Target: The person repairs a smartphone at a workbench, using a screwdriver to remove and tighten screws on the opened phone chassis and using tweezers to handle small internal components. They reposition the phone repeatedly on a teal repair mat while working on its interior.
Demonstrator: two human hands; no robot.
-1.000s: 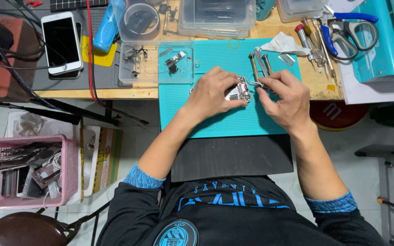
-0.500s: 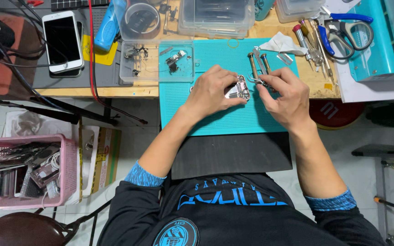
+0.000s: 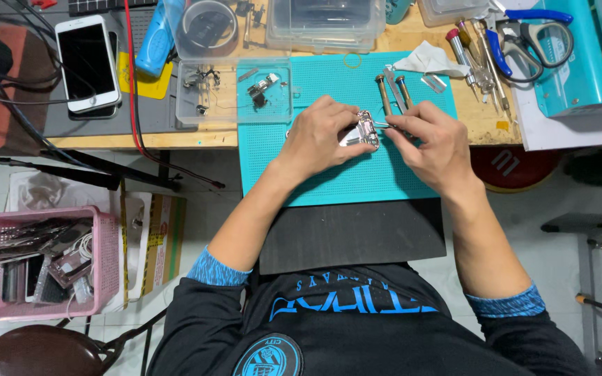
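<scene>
while both hands meet over the teal mat (image 3: 329, 174), a small silver metal part (image 3: 365, 129) sits pinched between them.

the left hand (image 3: 318, 136) curls its fingers (image 3: 343, 111) closed around the part from the left, holding it just above the mat near the middle of the surface (image 3: 210, 138). the right hand (image 3: 435, 143) has its fingers (image 3: 412, 115) narrowed on what seems to be thin tweezers (image 3: 384, 126), the tip touching the part; the view is too small to be sure. two screwdrivers (image 3: 391, 90) lie just beyond. a clear tray (image 3: 235, 94) of small pieces sits to the left, a white phone (image 3: 88, 63) farther left, blue scissors (image 3: 524, 35) at right.
</scene>
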